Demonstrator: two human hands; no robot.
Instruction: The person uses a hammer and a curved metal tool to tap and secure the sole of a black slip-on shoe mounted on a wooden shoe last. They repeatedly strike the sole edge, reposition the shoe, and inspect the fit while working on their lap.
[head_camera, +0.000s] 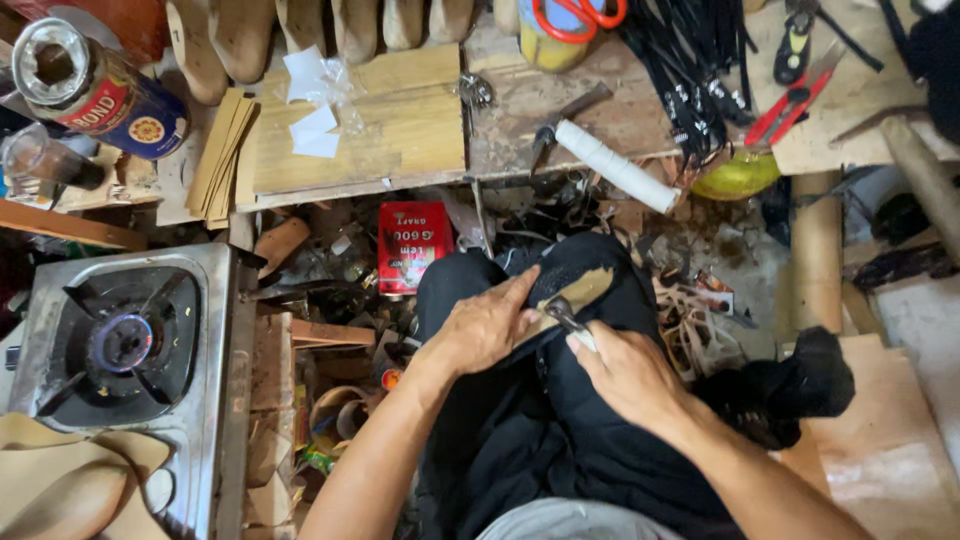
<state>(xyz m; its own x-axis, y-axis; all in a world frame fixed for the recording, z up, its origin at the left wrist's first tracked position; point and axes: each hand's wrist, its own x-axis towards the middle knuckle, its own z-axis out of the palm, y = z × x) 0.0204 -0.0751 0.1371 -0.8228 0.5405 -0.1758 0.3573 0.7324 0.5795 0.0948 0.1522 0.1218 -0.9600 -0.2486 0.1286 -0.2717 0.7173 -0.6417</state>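
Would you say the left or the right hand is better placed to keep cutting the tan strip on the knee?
Probably the right hand: it grips the knife, whose blade lies on the tan strip. The left hand lies flat on the strip, pinning it to the knee.

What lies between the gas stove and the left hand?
In the head view, between the gas stove and the left hand lie stacked wooden blocks and floor clutter; a red tin sits just above.

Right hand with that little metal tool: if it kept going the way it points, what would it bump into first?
Probably the tan strip on the knee, then the left hand pinning it; depth is hard to judge.
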